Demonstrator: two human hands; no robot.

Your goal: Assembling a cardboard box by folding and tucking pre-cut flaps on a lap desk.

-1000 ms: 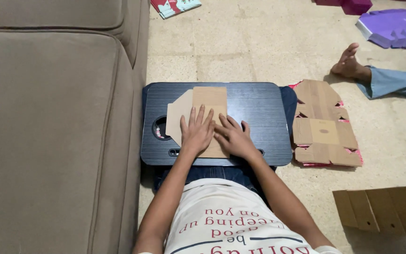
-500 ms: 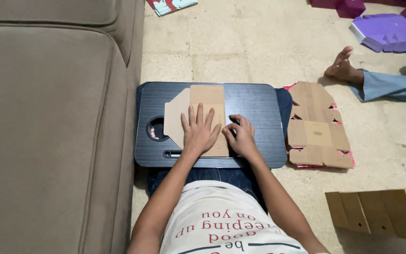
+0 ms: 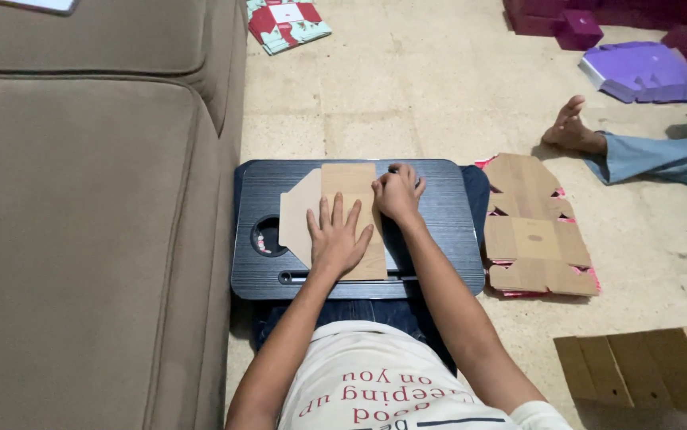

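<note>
A flat brown cardboard box blank (image 3: 342, 191) lies folded on a dark lap tray (image 3: 447, 231) across my legs. My left hand (image 3: 337, 237) presses flat on the lower part of the cardboard, fingers spread. My right hand (image 3: 397, 193) is curled with its fingers on the cardboard's upper right edge, near the tray's far side. Whether it pinches the flap or only presses on it is hidden by the knuckles.
A brown sofa (image 3: 80, 223) runs along the left. To the right of the tray lies a stack of flat cardboard blanks (image 3: 534, 231). Another person's foot (image 3: 570, 131) and blue trouser leg, purple boxes (image 3: 642, 72) and a brown cardboard piece (image 3: 646, 366) are on the floor.
My right hand has slid from the lower middle of the cardboard up to its top right edge. The left hand has stayed pressed on the cardboard.
</note>
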